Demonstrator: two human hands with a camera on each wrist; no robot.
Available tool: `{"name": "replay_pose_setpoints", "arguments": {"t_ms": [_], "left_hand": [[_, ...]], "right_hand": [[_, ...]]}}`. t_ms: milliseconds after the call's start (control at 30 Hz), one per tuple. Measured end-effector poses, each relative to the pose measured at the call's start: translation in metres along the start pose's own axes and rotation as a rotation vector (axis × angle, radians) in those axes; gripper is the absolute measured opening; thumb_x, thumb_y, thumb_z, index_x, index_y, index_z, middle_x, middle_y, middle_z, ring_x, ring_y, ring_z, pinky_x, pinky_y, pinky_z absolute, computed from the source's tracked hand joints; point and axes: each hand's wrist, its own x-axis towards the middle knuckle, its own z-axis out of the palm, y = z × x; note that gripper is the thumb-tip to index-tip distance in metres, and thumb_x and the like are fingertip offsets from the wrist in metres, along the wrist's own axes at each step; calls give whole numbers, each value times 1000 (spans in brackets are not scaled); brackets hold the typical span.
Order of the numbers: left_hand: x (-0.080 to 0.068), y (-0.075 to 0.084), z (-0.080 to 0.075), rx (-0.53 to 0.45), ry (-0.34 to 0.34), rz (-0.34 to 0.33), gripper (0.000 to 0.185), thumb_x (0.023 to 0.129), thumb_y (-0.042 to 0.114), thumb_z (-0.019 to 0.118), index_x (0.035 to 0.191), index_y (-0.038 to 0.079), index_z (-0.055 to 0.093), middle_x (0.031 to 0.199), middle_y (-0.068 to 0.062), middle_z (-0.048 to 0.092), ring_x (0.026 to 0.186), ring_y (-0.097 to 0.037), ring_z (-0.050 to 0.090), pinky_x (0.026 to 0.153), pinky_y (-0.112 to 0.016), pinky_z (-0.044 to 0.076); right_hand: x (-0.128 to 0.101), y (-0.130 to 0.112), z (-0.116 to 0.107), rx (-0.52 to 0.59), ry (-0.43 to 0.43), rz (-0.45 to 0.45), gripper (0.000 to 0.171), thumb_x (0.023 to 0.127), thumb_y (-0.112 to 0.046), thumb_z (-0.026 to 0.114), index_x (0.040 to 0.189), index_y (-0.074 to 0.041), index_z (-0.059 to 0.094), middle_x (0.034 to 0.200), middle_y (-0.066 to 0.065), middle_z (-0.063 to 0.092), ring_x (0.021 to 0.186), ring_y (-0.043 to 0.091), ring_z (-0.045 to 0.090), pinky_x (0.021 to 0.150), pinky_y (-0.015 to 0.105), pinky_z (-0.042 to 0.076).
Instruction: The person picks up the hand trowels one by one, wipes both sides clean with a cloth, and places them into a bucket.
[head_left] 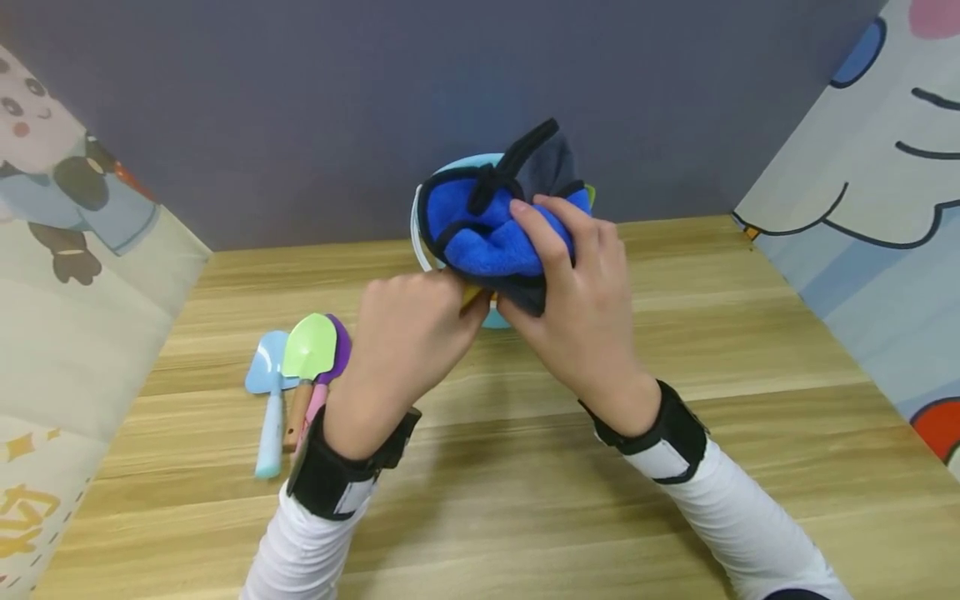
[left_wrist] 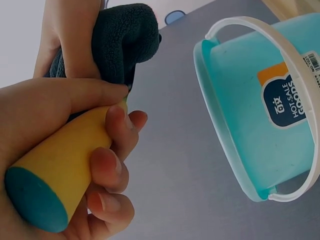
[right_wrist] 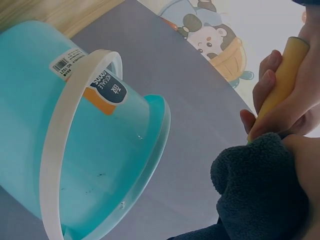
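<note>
My left hand (head_left: 408,333) grips the thick yellow handle (left_wrist: 75,142) of a tool, its teal butt end (left_wrist: 36,199) showing in the left wrist view. The tool's head is mostly hidden by a blue and dark grey towel (head_left: 491,250) with black edging and a loop. A bit of green (head_left: 590,196) peeks out past the towel's right side. My right hand (head_left: 585,292) holds the towel bunched around that end, fingers on top and thumb below. Behind and below both hands stands a light blue bucket (left_wrist: 240,100) with a white handle, partly covered in the head view.
On the wooden table (head_left: 525,517), left of my left hand, lie a light blue shovel (head_left: 266,367), a green shovel (head_left: 310,346) and a purple shovel (head_left: 343,346), close together. A grey wall (head_left: 300,125) rises behind the bucket, with printed panels on both sides.
</note>
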Motion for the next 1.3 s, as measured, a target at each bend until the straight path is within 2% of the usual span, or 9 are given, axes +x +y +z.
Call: {"name": "replay_pose_setpoints", "arguments": {"t_ms": [200,767,1100,1300], "left_hand": [[1,0,1,4,-2,20,44,95,28,68,58,14,49,50,1,40,41,-19,43,38,-38,32],[2,0,0,2,-22,13,45,95,26,66,57,14,47,51,2,38,41,-18,40,39,-37,29],[2,1,0,8,-29,7,44,95,27,66,57,14,47,51,2,37,42,-19,42,39,-38,31],[1,0,-1,14,-46,5,46,95,26,66,56,13,45,51,2,35,41,-17,39,40,-35,26]], "right_hand": [[-2,1,0,-2,1,8,70,82,-20,78,144,-20,45,142,17,53,111,43,54,94,54,44],[-1,1,-1,-9,-19,6,73,82,-23,80,145,-20,44,143,18,51,112,44,54,91,54,44],[-2,1,-2,-11,-27,11,72,82,-22,80,145,-20,44,143,17,52,112,43,54,91,54,45],[-1,1,-1,-17,-44,8,73,81,-20,79,145,-20,44,142,17,52,111,43,55,91,55,46]]}}
